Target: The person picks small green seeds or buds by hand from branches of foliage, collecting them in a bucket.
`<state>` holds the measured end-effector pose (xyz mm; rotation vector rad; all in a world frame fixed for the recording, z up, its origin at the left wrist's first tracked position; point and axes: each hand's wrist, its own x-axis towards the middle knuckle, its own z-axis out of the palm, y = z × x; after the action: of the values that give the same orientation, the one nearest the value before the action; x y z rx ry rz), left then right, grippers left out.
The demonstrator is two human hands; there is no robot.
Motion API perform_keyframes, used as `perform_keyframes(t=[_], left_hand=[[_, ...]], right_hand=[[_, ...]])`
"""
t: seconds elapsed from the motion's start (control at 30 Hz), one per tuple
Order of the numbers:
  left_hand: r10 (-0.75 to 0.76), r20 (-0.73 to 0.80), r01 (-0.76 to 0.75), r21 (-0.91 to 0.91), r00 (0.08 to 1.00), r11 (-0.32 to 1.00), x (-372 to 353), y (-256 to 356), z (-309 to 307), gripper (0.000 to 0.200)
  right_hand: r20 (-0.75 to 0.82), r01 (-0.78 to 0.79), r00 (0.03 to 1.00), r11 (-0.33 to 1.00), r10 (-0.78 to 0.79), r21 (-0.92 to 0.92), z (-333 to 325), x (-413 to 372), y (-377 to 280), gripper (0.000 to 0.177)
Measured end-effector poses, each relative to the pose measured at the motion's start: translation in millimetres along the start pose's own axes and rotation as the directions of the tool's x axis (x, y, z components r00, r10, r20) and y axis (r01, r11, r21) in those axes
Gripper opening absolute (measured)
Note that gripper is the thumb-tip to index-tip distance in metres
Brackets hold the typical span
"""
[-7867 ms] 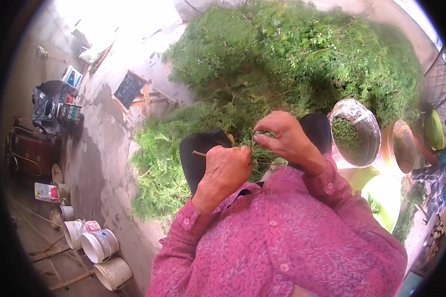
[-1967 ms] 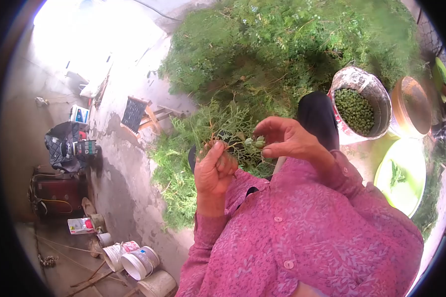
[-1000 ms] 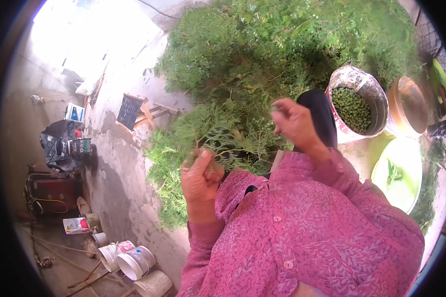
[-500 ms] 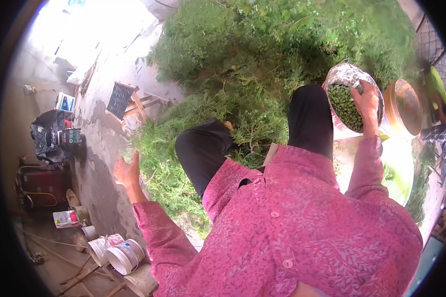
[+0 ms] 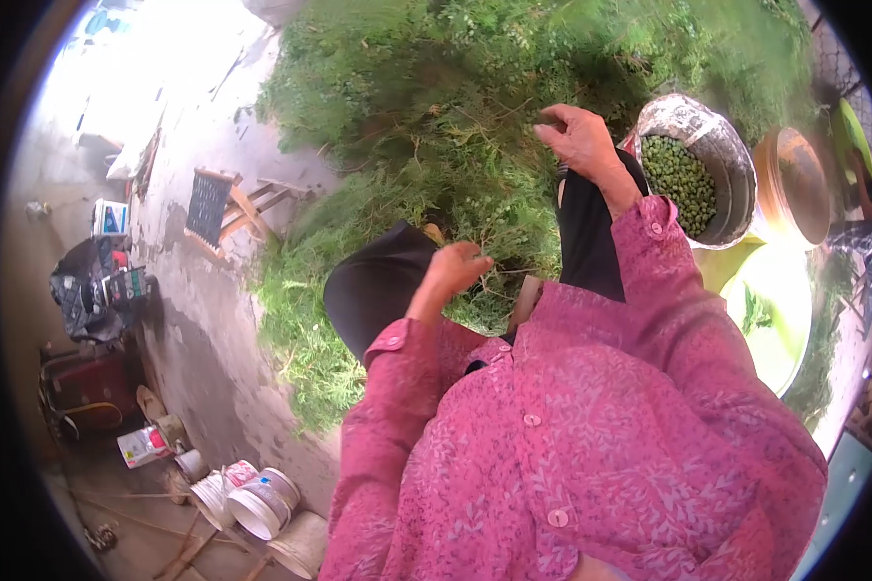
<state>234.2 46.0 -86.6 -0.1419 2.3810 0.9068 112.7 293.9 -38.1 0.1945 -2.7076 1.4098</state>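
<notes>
A white, stained bucket (image 5: 736, 184) stands by my right knee, partly filled with small round green fruits or seed cones (image 5: 679, 174). My right hand (image 5: 581, 143) is in the air left of the bucket, over the greenery; its fingers are loosely bent and apart, and nothing shows in them. Above my left thigh, my left hand (image 5: 457, 268) reaches inward with loosely stretched fingers and holds nothing visible. Below and ahead of both hands spreads a large heap of feathery green branches (image 5: 407, 145).
An orange-brown tub (image 5: 793, 184) stands beside the bucket, with a pale green basin (image 5: 780, 320) nearer me. At left are a folding stool (image 5: 218, 208), a dark bag (image 5: 92, 290) and white buckets (image 5: 264, 504) on the floor. Another person's arm (image 5: 862, 194) shows at far right.
My right hand has left the bucket and moved left over the branches. My left hand has come inward from the left side to above my thigh. The view has shifted slightly.
</notes>
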Motion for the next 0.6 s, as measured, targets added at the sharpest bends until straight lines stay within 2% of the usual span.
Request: perform_keyframes(t=[0.03, 0.07, 0.1, 0.13, 0.17, 0.2, 0.23, 0.27, 0.33, 0.37, 0.4, 0.47, 0.5, 0.57, 0.6], left_hand=[[-0.017, -0.010, 0.017, 0.000, 1.000, 1.000, 14.8, -17.1, 20.7, 0.051], [-0.118, 0.093, 0.122, -0.036, 0.989, 0.992, 21.9, -17.7, 30.1, 0.049], [-0.242, 0.165, 0.269, -0.167, 0.956, 0.948, 28.5, -28.6, 42.8, 0.051], [-0.352, 0.253, 0.416, -0.281, 0.901, 0.865, 31.8, -36.1, 53.3, 0.054], [-0.341, 0.273, 0.411, -0.266, 0.900, 0.872, 35.6, -44.0, 62.5, 0.054], [-0.391, 0.283, 0.472, -0.333, 0.876, 0.817, 36.4, -45.1, 66.9, 0.058], [-0.441, 0.297, 0.529, -0.397, 0.847, 0.750, 40.2, -45.5, 71.4, 0.063], [-0.435, 0.314, 0.532, -0.385, 0.844, 0.754, 46.8, -45.2, 75.9, 0.063], [-0.416, 0.348, 0.542, -0.552, 0.840, 0.633, 54.1, -33.8, 76.2, 0.051], [-0.454, 0.326, 0.553, -0.593, 0.829, 0.585, 54.9, -28.5, 76.0, 0.035], [-0.449, 0.334, 0.555, -0.587, 0.829, 0.589, 60.0, -35.1, 78.3, 0.035], [-0.465, 0.412, 0.621, -0.523, 0.783, 0.583, 72.2, -52.4, 83.2, 0.018], [-0.459, 0.417, 0.620, -0.526, 0.785, 0.582, 72.5, -50.1, 81.0, 0.018], [-0.354, 0.413, 0.542, -0.696, 0.839, 0.471, 73.0, -45.7, 76.0, 0.021], [-0.352, 0.411, 0.538, -0.700, 0.841, 0.470, 73.3, -41.2, 72.6, 0.021]], right_hand=[[-0.010, -0.023, 1.000, 1.000, 0.023, -0.001, 0.0, 2.2, 1.3, 0.035], [0.004, -0.068, 0.998, 0.994, 0.068, 0.082, -1.9, 4.8, 4.2, 0.034], [0.016, -0.112, 0.994, 0.980, 0.111, 0.162, -3.8, 7.3, 8.1, 0.032], [0.000, -0.134, 0.991, 0.979, 0.135, 0.154, -4.4, 9.1, 12.1, 0.032], [0.019, -0.192, 0.981, 0.937, 0.195, 0.294, -4.7, 10.4, 15.9, 0.030], [0.044, -0.242, 0.968, 0.872, 0.247, 0.425, -6.5, 10.9, 17.8, 0.029], [0.097, -0.277, 0.961, 0.868, 0.261, 0.412, -11.6, 10.4, 19.5, 0.026], [0.088, -0.290, 0.956, 0.867, 0.279, 0.405, -14.9, 9.3, 21.1, 0.026], [0.084, -0.306, 0.952, 0.880, 0.296, 0.364, -18.0, 7.0, 22.9, 0.025], [0.072, -0.310, 0.950, 0.895, 0.303, 0.321, -19.6, 6.7, 24.6, 0.024], [0.065, -0.316, 0.948, 0.894, 0.312, 0.317, -20.7, 6.4, 25.6, 0.024], [0.067, -0.359, 0.933, 0.893, 0.355, 0.270, -23.5, 6.4, 25.1, 0.025], [0.065, -0.359, 0.933, 0.896, 0.354, 0.263, -25.1, 5.8, 22.4, 0.025], [0.057, -0.345, 0.938, 0.919, 0.341, 0.190, -25.7, 3.4, 14.8, 0.026], [0.058, -0.340, 0.940, 0.921, 0.336, 0.188, -23.8, 3.1, 15.2, 0.026]])
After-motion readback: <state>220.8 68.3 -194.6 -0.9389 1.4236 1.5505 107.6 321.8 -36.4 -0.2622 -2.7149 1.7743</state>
